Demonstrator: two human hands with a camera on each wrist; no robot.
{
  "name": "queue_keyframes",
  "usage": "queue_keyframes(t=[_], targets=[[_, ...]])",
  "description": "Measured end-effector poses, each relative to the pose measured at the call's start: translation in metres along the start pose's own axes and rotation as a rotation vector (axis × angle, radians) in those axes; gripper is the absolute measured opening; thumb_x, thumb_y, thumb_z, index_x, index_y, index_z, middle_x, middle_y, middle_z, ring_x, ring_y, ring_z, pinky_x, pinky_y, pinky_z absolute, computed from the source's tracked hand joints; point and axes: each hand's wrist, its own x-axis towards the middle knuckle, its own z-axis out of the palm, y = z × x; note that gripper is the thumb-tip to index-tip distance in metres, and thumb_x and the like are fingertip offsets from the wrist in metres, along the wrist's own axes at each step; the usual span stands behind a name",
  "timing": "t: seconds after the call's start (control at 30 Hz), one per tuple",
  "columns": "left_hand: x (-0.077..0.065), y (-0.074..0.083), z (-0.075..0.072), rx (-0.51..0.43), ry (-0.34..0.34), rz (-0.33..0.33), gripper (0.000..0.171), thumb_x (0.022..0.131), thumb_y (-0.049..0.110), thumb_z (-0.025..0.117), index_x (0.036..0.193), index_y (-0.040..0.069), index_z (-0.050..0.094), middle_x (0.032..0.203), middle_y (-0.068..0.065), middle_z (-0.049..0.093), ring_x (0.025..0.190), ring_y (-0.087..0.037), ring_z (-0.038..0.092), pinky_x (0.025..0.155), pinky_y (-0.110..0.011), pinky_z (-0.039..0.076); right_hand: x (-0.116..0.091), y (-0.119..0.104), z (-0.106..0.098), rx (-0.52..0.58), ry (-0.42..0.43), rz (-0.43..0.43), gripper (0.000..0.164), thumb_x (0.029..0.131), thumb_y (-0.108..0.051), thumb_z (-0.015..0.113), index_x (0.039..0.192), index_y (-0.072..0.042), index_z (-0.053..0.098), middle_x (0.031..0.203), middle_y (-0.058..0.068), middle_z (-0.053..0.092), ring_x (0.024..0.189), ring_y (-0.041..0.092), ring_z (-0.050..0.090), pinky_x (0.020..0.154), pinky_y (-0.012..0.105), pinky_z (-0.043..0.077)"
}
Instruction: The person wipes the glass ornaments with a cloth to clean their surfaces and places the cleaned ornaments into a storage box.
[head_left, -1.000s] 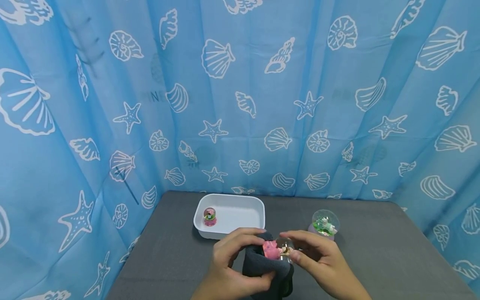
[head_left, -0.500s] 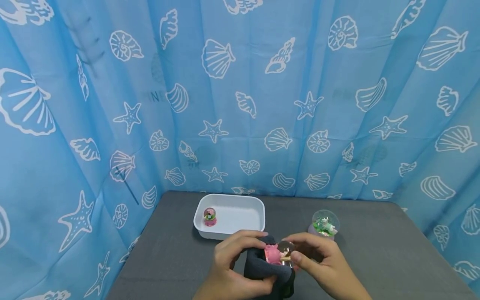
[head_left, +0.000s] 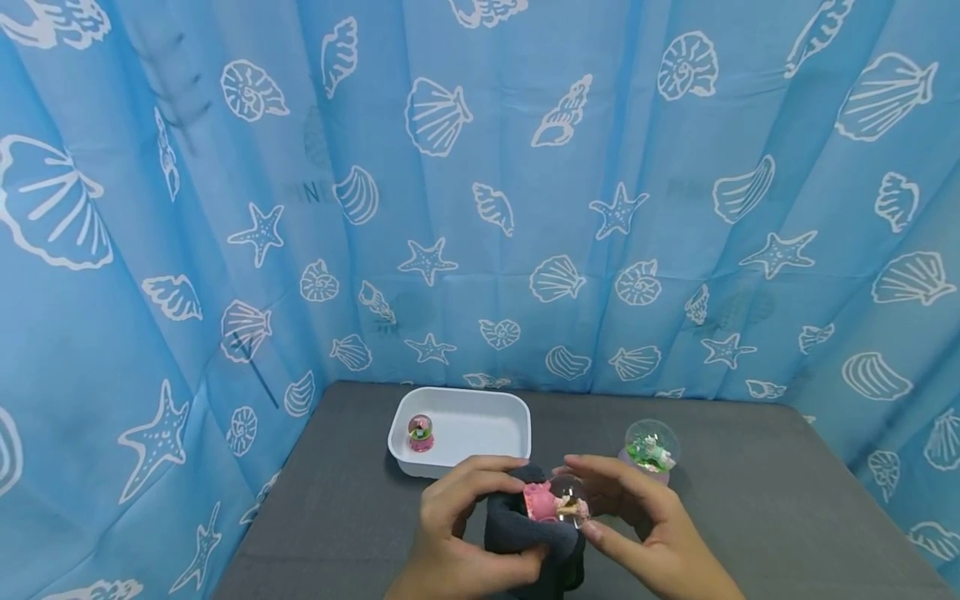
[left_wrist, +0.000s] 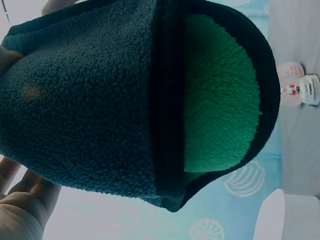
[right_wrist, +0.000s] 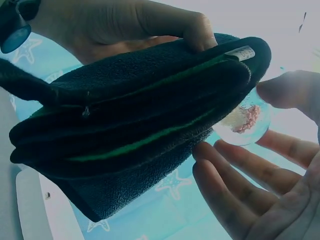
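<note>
In the head view, a snow globe (head_left: 542, 502) with a pink base and clear dome lies sideways, base toward the left. Its base sits in a folded dark grey cloth (head_left: 517, 533), which my left hand (head_left: 457, 533) grips from the left, pressing it about the base. My right hand (head_left: 648, 521) holds the dome between thumb and fingers. In the right wrist view the clear dome (right_wrist: 250, 125) peeks past the cloth's edge near the thumb. The cloth (left_wrist: 90, 95) fills much of the left wrist view, with a bright green side showing, and hides the base there.
Behind the hands stands a white tray (head_left: 491, 463) with a small pink snow globe (head_left: 421, 433) at its left end. A larger snow globe (head_left: 651, 450) with a lilac base is just beyond my right hand. A blue shell-print curtain (head_left: 480, 250) hangs behind the grey table (head_left: 322, 500).
The snow globe has turned a little between the hands, and the figure inside shows at another angle. Hands and cloth dipped slightly, then rose again. The tray and the other globes stay put.
</note>
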Motion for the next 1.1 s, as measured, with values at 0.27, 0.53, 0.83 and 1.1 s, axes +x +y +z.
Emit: queue_keyframes(t=[0.27, 0.53, 0.83, 1.1], targets=[[-0.0001, -0.0007, -0.001, -0.006, -0.008, -0.002, 0.059, 0.066, -0.006, 0.094, 0.118, -0.003, 0.066, 0.123, -0.024, 0.07, 0.107, -0.03, 0.074, 0.087, -0.034, 0.067, -0.0001, -0.0001, 0.0001, -0.024, 0.013, -0.017, 0.058, 0.091, 0.023, 0.064, 0.144, 0.002, 0.057, 0.136, -0.002, 0.067, 0.112, 0.009, 0.072, 0.095, 0.023, 0.062], [-0.0012, 0.0008, -0.0011, -0.005, -0.024, -0.035, 0.062, 0.066, -0.006, 0.094, 0.121, -0.002, 0.065, 0.125, -0.023, 0.07, 0.108, -0.029, 0.074, 0.089, -0.034, 0.067, -0.0011, -0.0005, -0.0002, -0.113, 0.042, 0.004, 0.053, 0.093, 0.018, 0.067, 0.141, -0.004, 0.063, 0.134, -0.003, 0.07, 0.109, 0.008, 0.072, 0.091, 0.024, 0.064], [-0.0007, 0.0014, 0.0004, 0.013, -0.037, -0.031, 0.063, 0.066, -0.005, 0.095, 0.121, -0.002, 0.065, 0.123, -0.023, 0.071, 0.107, -0.028, 0.074, 0.089, -0.033, 0.067, -0.0003, -0.0002, 0.0013, -0.139, 0.081, 0.05, 0.041, 0.097, 0.012, 0.066, 0.131, -0.01, 0.068, 0.105, -0.002, 0.076, 0.086, 0.01, 0.071, 0.071, 0.025, 0.063], [-0.0005, 0.0019, 0.0019, 0.03, -0.047, -0.024, 0.06, 0.067, -0.003, 0.095, 0.12, -0.001, 0.066, 0.123, -0.022, 0.071, 0.107, -0.028, 0.075, 0.088, -0.032, 0.067, 0.0008, 0.0015, 0.0024, -0.078, 0.057, 0.08, 0.033, 0.102, 0.012, 0.056, 0.123, -0.01, 0.068, 0.072, 0.0, 0.062, 0.063, 0.012, 0.061, 0.058, 0.026, 0.056]])
